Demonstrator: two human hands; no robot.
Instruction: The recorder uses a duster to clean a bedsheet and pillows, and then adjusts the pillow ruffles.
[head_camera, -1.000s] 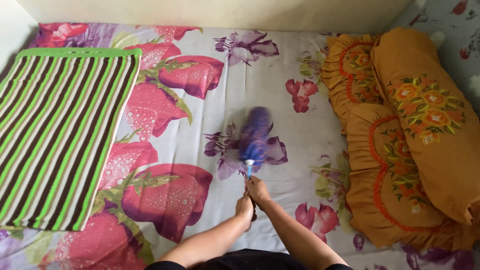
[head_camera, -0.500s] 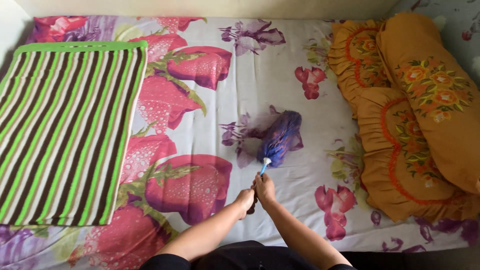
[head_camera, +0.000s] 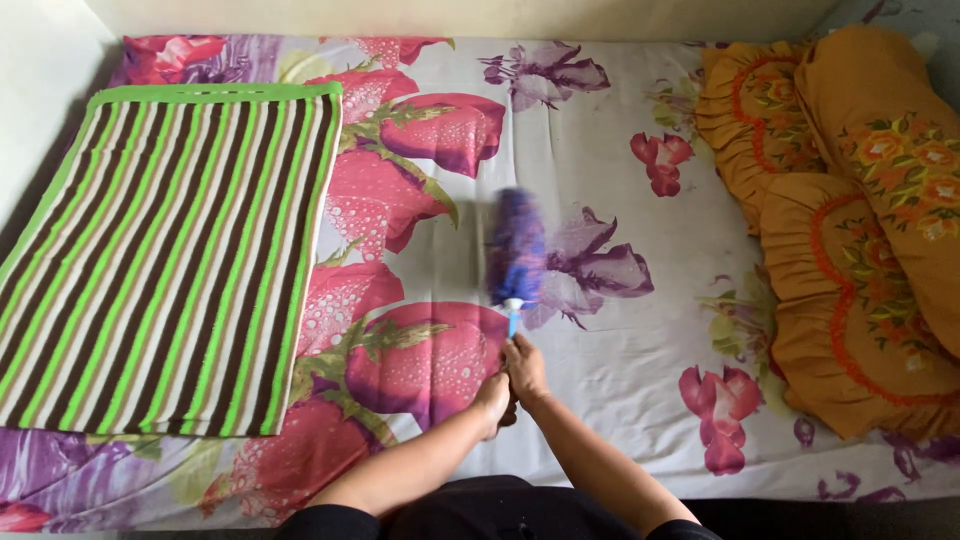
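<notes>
- Folded striped blanket (head_camera: 165, 260) in green, brown and white, lying flat on the left part of the bed, its edges squared to the mattress side, apparently set aside there, well apart from both hands.
- Floral bedsheet (head_camera: 620, 360) with large red strawberries and purple blooms, spread smooth over the mattress and bare through the middle.
- Left hand (head_camera: 493, 398) clenched low beside the right, touching it; cannot tell whether closed on the handle's end or merely bracing the other hand.
- Blue-purple duster (head_camera: 516, 250) at the bed's centre, fluffy head blurred and lying against the sheet just above the hands, white collar and blue handle pointing back toward the person; blur suggests a sweeping stroke.
- Right hand (head_camera: 524, 367) grasping the duster's handle from below, fingers wrapped round it, arm stretched forward to reach mid-bed.
- Orange frilled pillows (head_camera: 820, 290) and matching bolster (head_camera: 890, 160) stacked along the right edge, seemingly pushed aside and well apart from the duster.
</notes>
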